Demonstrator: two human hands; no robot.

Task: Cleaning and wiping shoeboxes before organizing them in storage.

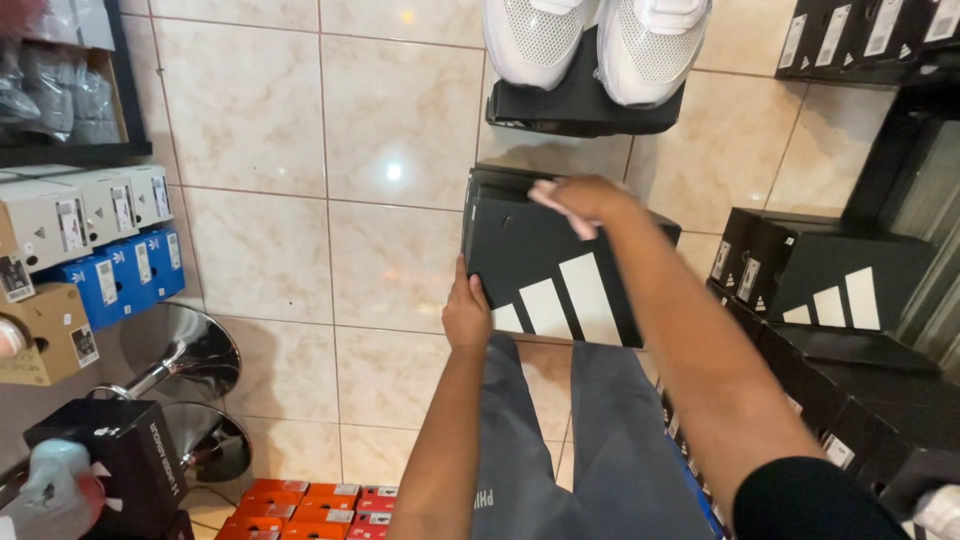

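At the frame's centre, a matte black cardboard shoe box point(545, 265) with 3 white slanted stripes rests on the person's grey-trousered lap above glossy beige floor tiles point(300, 130). The left hand point(466, 312) closes its grip on the box's lower left edge. The right hand point(580, 198) presses a pink cloth point(560, 205) onto the box's top edge, fingers curled shut around it.

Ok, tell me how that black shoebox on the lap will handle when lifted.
The black shoebox looks stiff: flat panels, sharp corners. Probably light, since the left hand steadies one side and the right hand rests on top. Its smooth lid may slip.
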